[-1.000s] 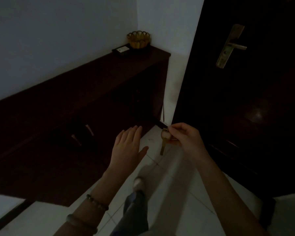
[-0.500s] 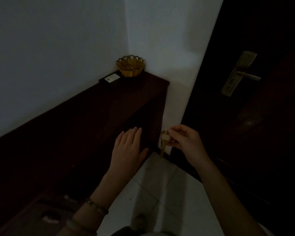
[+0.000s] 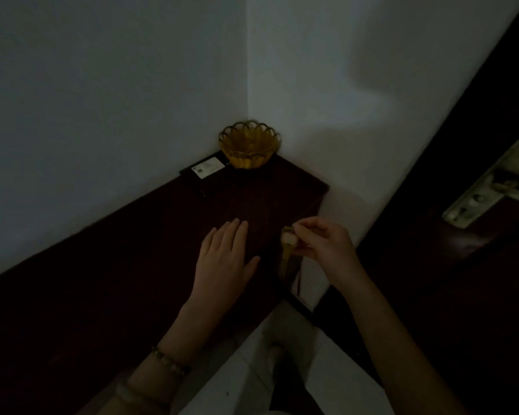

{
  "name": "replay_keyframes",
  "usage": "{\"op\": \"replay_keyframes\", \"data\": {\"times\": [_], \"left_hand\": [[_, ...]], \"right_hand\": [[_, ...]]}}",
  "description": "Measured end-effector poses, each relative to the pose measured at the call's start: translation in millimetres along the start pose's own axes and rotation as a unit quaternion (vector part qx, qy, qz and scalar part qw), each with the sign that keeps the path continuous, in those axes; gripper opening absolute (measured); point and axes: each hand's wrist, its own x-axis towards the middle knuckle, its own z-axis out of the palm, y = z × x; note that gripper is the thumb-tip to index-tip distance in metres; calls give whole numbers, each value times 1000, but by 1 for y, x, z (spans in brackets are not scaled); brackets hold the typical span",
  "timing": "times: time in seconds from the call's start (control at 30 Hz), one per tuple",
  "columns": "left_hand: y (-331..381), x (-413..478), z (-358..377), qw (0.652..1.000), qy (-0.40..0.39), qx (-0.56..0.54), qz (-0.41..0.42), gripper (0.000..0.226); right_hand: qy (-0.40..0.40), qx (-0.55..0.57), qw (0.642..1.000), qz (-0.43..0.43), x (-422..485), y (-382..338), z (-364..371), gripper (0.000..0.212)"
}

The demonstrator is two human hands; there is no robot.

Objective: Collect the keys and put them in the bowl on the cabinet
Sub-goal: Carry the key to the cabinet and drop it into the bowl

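Note:
My right hand (image 3: 327, 247) pinches a small bunch of keys (image 3: 287, 250); a brass key hangs down from my fingertips beside the cabinet's right end. An amber scalloped glass bowl (image 3: 249, 144) stands in the far corner of the dark wooden cabinet (image 3: 126, 265), well beyond the keys. My left hand (image 3: 224, 262) is flat and empty, fingers together, held over the cabinet top just left of the keys. The room is dim.
A dark flat box with a white label (image 3: 206, 169) lies left of the bowl against the wall. A dark door with a metal lever handle (image 3: 489, 187) stands at the right. White tiled floor (image 3: 246, 378) and my foot show below.
The view has risen and closed in on the cabinet: the bowl now sits lower and larger in the frame. Both hands came up from floor level to the cabinet top, keys still pinched.

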Motion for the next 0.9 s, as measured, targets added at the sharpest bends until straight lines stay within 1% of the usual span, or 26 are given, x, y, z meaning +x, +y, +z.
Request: {"op": "replay_keyframes", "data": {"times": [0.2, 0.37, 0.5, 0.67, 0.8, 0.9], "left_hand": [[-1, 72, 12, 998, 5, 6, -56, 69], [-1, 121, 18, 995, 32, 4, -90, 65], [-4, 146, 25, 992, 36, 4, -118, 66], [-19, 163, 30, 990, 36, 20, -138, 66], [-32, 175, 32, 989, 31, 22, -146, 66], [-41, 183, 34, 989, 31, 26, -144, 68]], "right_hand": [[-62, 11, 998, 10, 93, -17, -10, 12], [-92, 9, 996, 5, 160, -28, -11, 20], [-129, 6, 992, -2, 200, -30, -7, 12], [-133, -11, 991, 1, 244, -32, 7, 8], [-121, -12, 992, -18, 279, -35, 20, 7], [-106, -37, 993, -38, 306, -33, 32, 15]]}}
